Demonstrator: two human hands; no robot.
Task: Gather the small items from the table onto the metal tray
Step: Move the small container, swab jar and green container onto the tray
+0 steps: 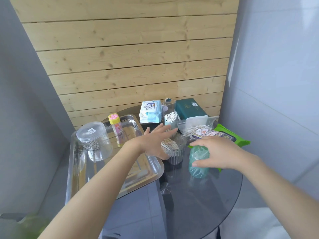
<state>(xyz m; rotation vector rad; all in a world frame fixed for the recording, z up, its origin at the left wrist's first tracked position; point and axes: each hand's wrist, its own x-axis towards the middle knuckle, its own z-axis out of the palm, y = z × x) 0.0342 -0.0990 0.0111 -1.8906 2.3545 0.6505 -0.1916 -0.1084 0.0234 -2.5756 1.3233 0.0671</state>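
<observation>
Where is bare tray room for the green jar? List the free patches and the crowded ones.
Free: the metal tray's near half, in front of the clear jar, and its right side beside the yellow-capped tube. Crowded: the table's far side around the cotton swab cup, where the green jar stands.

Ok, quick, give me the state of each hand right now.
Left hand: open, fingers straight, over the clear ribbed plastic box of sticks; contact cannot be told.
Right hand: holding the translucent teal plastic jar from above.
</observation>
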